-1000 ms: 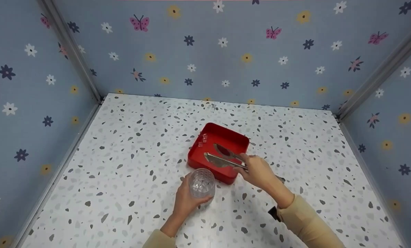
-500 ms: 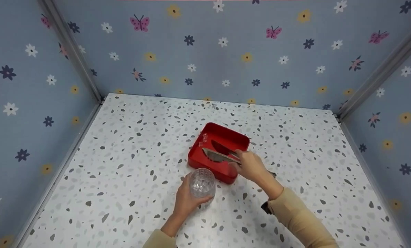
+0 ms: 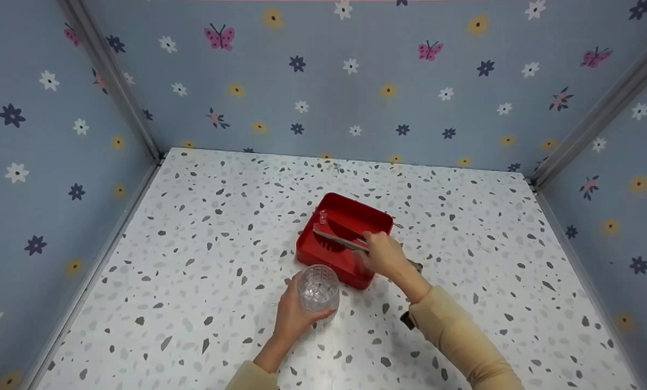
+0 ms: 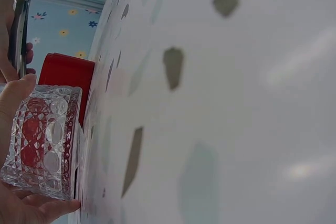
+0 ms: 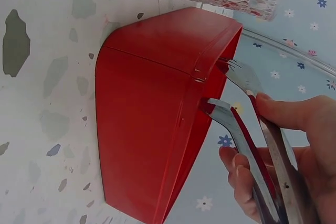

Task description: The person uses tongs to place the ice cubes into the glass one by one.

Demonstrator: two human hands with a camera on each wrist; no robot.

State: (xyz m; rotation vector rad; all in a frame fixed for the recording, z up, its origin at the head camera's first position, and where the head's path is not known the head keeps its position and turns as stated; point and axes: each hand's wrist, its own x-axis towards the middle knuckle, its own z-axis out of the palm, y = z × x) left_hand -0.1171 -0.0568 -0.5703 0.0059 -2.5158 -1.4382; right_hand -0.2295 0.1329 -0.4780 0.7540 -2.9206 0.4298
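My left hand [image 3: 292, 315] holds a clear patterned drinking glass [image 3: 319, 292] standing on the table, its fingers and thumb around the sides. Small clear pieces, perhaps ice cubes, seem to lie in the glass. My right hand [image 3: 387, 255] grips metal serving tongs [image 5: 281, 156] with spread arms, one tip pronged like a fork. Both tong tips dip inside a red box [image 3: 358, 208], close to a few small clear cubes [image 3: 323, 217] at its left side. In the right wrist view the box wall hides the tips' ends. Nothing is visibly pinched between them.
The speckled white table [image 3: 209, 260] extends around the box on all sides. Blue flowered panels [image 3: 345, 81] enclose it at the back, left and right. The glass stands right at the box's near left corner.
My right hand has moved left and slightly away from me, bringing the tong tips nearer to the cubes. The left hand, glass and box have stayed in place.
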